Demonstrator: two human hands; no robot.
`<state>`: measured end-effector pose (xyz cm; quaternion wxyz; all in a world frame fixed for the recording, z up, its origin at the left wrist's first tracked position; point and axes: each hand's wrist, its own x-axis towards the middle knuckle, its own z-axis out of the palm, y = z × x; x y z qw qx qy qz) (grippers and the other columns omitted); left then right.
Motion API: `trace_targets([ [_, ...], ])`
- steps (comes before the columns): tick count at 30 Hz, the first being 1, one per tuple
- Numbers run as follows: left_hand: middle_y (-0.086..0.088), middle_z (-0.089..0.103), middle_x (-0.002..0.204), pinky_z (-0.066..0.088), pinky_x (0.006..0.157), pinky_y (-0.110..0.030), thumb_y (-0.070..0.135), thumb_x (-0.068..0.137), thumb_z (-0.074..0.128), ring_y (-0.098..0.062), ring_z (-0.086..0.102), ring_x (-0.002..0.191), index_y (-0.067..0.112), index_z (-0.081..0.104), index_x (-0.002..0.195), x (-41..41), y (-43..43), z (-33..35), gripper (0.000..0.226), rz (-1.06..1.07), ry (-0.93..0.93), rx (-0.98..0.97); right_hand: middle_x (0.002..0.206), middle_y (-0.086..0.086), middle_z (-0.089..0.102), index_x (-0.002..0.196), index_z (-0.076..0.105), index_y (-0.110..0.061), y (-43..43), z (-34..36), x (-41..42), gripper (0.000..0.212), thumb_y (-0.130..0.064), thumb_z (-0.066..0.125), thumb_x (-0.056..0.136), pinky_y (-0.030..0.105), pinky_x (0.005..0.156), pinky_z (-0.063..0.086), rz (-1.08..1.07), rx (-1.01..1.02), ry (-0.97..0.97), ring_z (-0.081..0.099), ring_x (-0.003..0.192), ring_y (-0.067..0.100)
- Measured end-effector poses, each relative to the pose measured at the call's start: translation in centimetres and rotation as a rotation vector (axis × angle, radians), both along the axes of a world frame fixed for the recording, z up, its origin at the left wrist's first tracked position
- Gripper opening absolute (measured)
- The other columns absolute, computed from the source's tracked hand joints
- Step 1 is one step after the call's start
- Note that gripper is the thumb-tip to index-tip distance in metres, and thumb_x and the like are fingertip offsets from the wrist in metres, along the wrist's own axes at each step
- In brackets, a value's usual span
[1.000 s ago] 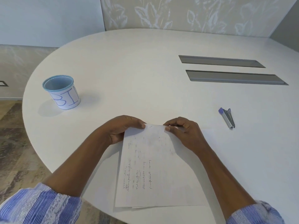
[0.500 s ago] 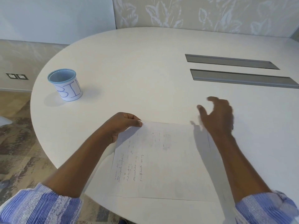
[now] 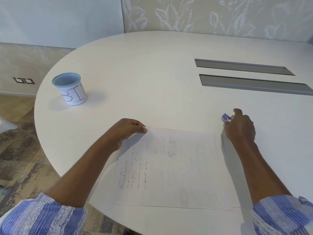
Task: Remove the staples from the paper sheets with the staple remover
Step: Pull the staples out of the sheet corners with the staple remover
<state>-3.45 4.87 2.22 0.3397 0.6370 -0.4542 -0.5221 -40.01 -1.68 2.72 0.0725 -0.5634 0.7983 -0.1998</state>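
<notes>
Right hand [image 3: 240,129] left the paper sheets [image 3: 177,167], fingers now curl on staple remover [image 3: 226,117]; left hand [image 3: 128,131] pinches their corner. Staple pulling prob. next.

Smooth, matt white table [image 3: 152,73] with two inset strips [image 3: 243,67] of dull grey metal. Thin matt paper sheets [image 3: 177,167]; staple remover [image 3: 226,117] of bright metal with a blue plastic end. Paper-wrapped cup [image 3: 71,89]; sleeve [image 3: 42,216] of ribbed striped cloth.
</notes>
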Motion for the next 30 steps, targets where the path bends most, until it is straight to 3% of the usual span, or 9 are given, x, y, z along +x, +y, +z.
trace_targets([
  [3,0.012,0.077,0.075,0.042,0.073,-0.027,0.017,0.085,0.081,-0.011,0.065,0.083,0.020,0.080,0.072,0.1,0.0,-0.1,0.013,-0.003,-0.007,-0.007,0.116,0.019,0.069,0.147,0.048,-0.012,0.4,0.9,0.8,0.054,-0.025,0.065,0.098,0.044,0.098,0.048,0.066,-0.030,-0.251,0.063,0.114,0.038],
  [7,0.011,0.078,0.075,0.044,0.075,-0.027,0.018,0.084,0.081,-0.013,0.066,0.083,0.021,0.080,0.071,0.2,0.0,-0.2,0.014,-0.009,0.002,0.000,0.095,0.009,0.067,0.138,0.054,-0.015,2.0,3.0,3.5,0.044,-0.016,0.070,0.097,0.039,0.072,0.061,0.136,0.011,-1.080,0.066,0.073,0.023],
  [9,0.012,0.077,0.075,0.042,0.073,-0.027,0.019,0.084,0.081,-0.012,0.065,0.083,0.022,0.080,0.070,0.2,0.0,-0.1,0.014,-0.015,0.005,-0.002,0.091,0.008,0.066,0.126,0.058,-0.012,3.1,3.8,5.1,0.030,-0.009,0.066,0.097,0.035,0.063,0.062,0.210,0.073,-1.414,0.068,0.071,0.024],
  [12,0.012,0.077,0.077,0.040,0.071,-0.027,0.019,0.085,0.080,-0.012,0.064,0.084,0.021,0.080,0.072,0.2,0.1,-0.1,0.012,-0.013,0.007,-0.005,0.085,0.008,0.064,0.117,0.062,-0.008,4.5,4.4,7.0,0.020,-0.005,0.063,0.097,0.035,0.064,0.063,0.250,0.115,-1.646,0.070,0.076,0.027],
  [15,0.013,0.077,0.076,0.040,0.072,-0.026,0.019,0.085,0.080,-0.011,0.065,0.084,0.022,0.079,0.070,0.2,0.2,-0.1,0.015,-0.014,0.020,-0.004,0.091,0.015,0.062,0.127,0.061,-0.002,5.6,4.9,8.4,0.029,-0.005,0.059,0.098,0.032,0.063,0.063,0.222,0.189,-1.781,0.073,0.077,0.027],
  [18,0.012,0.077,0.077,0.040,0.070,-0.026,0.018,0.085,0.080,-0.011,0.064,0.083,0.021,0.079,0.072,0.2,0.2,0.0,0.014,-0.013,0.025,-0.008,0.088,0.016,0.068,0.116,0.067,0.002,6.1,5.2,9.3,0.036,-0.010,0.070,0.083,0.031,0.067,0.065,0.214,0.251,-1.853,0.077,0.074,0.024],
  [24,0.008,0.076,0.080,0.039,0.071,-0.027,0.018,0.086,0.079,-0.013,0.062,0.085,0.019,0.079,0.077,0.3,0.1,-0.1,0.008,-0.023,0.029,-0.004,0.087,0.011,0.076,0.092,0.075,-0.005,6.6,4.9,10.4,0.031,-0.026,0.081,0.069,0.021,0.053,0.058,0.157,0.266,-1.804,0.074,0.067,0.017],
  [27,0.006,0.076,0.081,0.041,0.075,-0.029,0.018,0.086,0.079,-0.016,0.062,0.086,0.017,0.080,0.078,0.4,0.1,-0.2,0.008,-0.026,0.030,-0.005,0.087,0.007,0.071,0.103,0.074,-0.003,6.7,4.3,10.8,0.047,-0.035,0.082,0.069,0.017,0.046,0.047,0.205,0.262,-1.726,0.055,0.055,0.007],
  [30,0.006,0.076,0.079,0.044,0.078,-0.030,0.018,0.086,0.079,-0.017,0.064,0.085,0.017,0.080,0.077,0.5,0.1,-0.1,0.009,-0.032,0.032,0.000,0.083,0.007,0.066,0.103,0.072,-0.001,6.7,3.5,11.1,0.042,-0.028,0.082,0.071,0.018,0.053,0.055,0.175,0.207,-1.731,0.060,0.056,0.008],
])
